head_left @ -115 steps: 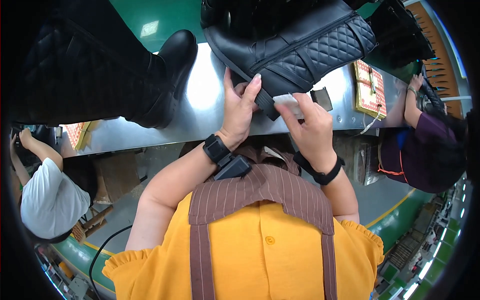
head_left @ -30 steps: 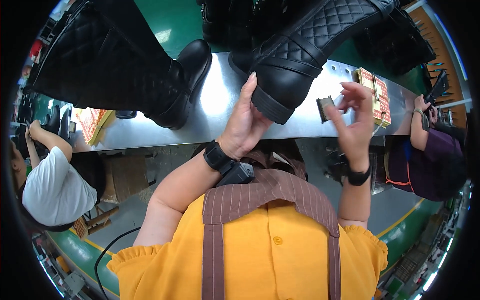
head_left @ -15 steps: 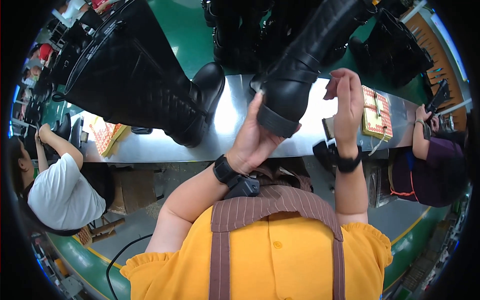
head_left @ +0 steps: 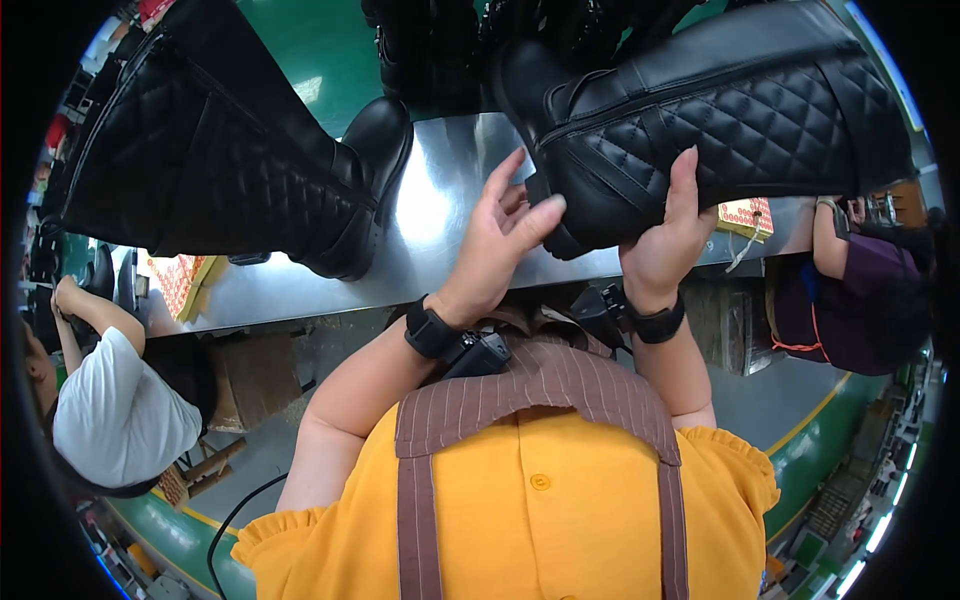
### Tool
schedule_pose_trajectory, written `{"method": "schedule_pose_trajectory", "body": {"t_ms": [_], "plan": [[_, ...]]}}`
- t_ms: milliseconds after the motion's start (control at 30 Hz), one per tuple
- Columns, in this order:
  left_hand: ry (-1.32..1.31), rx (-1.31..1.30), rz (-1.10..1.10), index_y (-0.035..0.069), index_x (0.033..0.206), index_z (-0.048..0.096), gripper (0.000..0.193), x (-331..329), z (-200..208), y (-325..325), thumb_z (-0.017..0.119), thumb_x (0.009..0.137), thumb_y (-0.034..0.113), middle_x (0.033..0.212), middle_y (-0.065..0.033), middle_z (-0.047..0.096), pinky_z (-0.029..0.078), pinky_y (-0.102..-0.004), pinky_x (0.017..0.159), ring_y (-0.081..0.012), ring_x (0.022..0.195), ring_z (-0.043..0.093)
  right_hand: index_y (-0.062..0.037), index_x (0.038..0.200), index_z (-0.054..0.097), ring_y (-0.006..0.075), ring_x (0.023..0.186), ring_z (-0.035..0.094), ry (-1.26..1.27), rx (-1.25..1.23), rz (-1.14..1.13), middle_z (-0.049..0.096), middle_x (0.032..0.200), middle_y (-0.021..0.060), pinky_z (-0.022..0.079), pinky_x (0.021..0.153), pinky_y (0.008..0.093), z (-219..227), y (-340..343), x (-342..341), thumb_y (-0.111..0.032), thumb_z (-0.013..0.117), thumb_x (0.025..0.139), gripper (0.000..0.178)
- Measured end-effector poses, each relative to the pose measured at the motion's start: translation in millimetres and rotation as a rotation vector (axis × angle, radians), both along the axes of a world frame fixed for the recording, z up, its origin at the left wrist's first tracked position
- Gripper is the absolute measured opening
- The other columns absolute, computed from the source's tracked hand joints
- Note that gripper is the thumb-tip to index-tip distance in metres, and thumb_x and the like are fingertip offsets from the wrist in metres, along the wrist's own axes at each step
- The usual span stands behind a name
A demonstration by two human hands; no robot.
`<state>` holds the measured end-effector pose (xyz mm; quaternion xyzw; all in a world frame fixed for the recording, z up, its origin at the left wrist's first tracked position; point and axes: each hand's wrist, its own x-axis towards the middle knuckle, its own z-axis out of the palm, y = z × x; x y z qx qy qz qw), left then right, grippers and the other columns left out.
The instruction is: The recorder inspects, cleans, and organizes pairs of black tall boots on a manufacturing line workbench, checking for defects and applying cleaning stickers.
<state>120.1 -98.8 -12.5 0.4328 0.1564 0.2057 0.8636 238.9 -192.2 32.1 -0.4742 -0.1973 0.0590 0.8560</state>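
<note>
A black knee-high boot [head_left: 740, 140] with a quilted shaft lies sideways above the table, its sole facing left and its shaft stretching to the right. My right hand [head_left: 665, 245] grips it from below near the ankle, thumb up over the quilted side. By the heel is my left hand [head_left: 500, 235], fingers apart, the thumb tip at the heel edge; whether it touches is hard to tell. A second black quilted boot [head_left: 250, 165] rests at the left, toe toward the middle, its shaft leaning to the upper left.
The shiny metal table [head_left: 425, 205] runs across in front of me. Red-and-white printed pads [head_left: 180, 283] lie at its left, and another printed pad [head_left: 742, 217] at its right. More black boots [head_left: 450, 60] stand beyond. Co-workers sit at the left [head_left: 130, 400] and right [head_left: 860, 290].
The held boot has swung round to lie sideways, shaft to the right. My right hand has taken hold of it near the ankle; my left hand has loosened from the heel.
</note>
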Motion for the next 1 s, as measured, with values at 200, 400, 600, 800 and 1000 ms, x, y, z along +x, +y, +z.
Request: {"method": "schedule_pose_trajectory", "body": {"t_ms": [200, 400, 600, 800, 1000], "plan": [[-0.073, 0.206, -0.016, -0.001, 0.151, 0.021, 0.078, -9.2, -3.8, -4.2, 0.065, 0.087, 0.004, 0.135, -0.0184, 0.050, 0.043, -0.0340, 0.104, -0.0225, 0.121, 0.053, 0.0036, 0.123, 0.051, 0.0196, 0.103, 0.064, -0.110, -0.016, -0.089, 0.061, 0.120, 0.0135, 0.057, 0.089, 0.0343, -13.8, 0.9, -7.7, -0.015, 0.059, 0.098, 0.032], [-0.043, 0.151, -0.015, -0.003, 0.145, 0.034, 0.060, -3.2, -8.5, 4.9, 0.062, 0.091, 0.005, 0.120, -0.0153, 0.062, 0.049, -0.0288, 0.094, -0.0181, 0.109, 0.061, 0.0063, 0.112, 0.065, 0.0139, 0.096, 0.063, -0.013, 0.045, -0.157, 0.067, 0.112, 0.0093, 0.049, 0.086, 0.0255, -16.9, -3.3, -11.9, -0.015, 0.062, 0.097, 0.026], [0.135, 0.698, 0.271, -0.004, 0.122, 0.060, 0.037, -46.2, 7.4, 38.0, 0.065, 0.093, 0.019, 0.115, -0.0129, 0.064, 0.053, -0.0297, 0.079, -0.0209, 0.102, 0.063, 0.0048, 0.111, 0.066, 0.0125, 0.094, 0.061, -0.314, -0.201, -0.145, 0.067, 0.108, 0.0072, 0.045, 0.087, 0.0254, -49.5, -15.0, -1.4, -0.010, 0.062, 0.096, 0.021], [0.053, 1.559, 1.227, -0.001, 0.129, 0.041, 0.076, -147.6, -3.2, 74.2, 0.085, 0.072, 0.021, 0.124, -0.0171, 0.046, 0.043, -0.0329, 0.087, -0.0229, 0.106, 0.049, 0.0020, 0.112, 0.064, 0.0144, 0.094, 0.060, -0.317, -0.625, 0.298, 0.066, 0.103, 0.0039, 0.046, 0.089, 0.0287, -61.1, -45.0, -8.9, -0.009, 0.076, 0.084, 0.032], [0.470, 0.759, 0.504, -0.004, 0.120, 0.057, 0.055, -151.0, -8.7, 108.4, 0.083, 0.074, 0.013, 0.115, -0.0109, 0.063, 0.046, -0.0312, 0.094, -0.0172, 0.105, 0.059, 0.0056, 0.121, 0.060, 0.0164, 0.106, 0.058, -0.139, -1.073, 0.715, 0.064, 0.118, 0.0075, 0.043, 0.098, 0.0312, -41.7, -49.1, 2.1, -0.017, 0.083, 0.078, 0.055]]}}
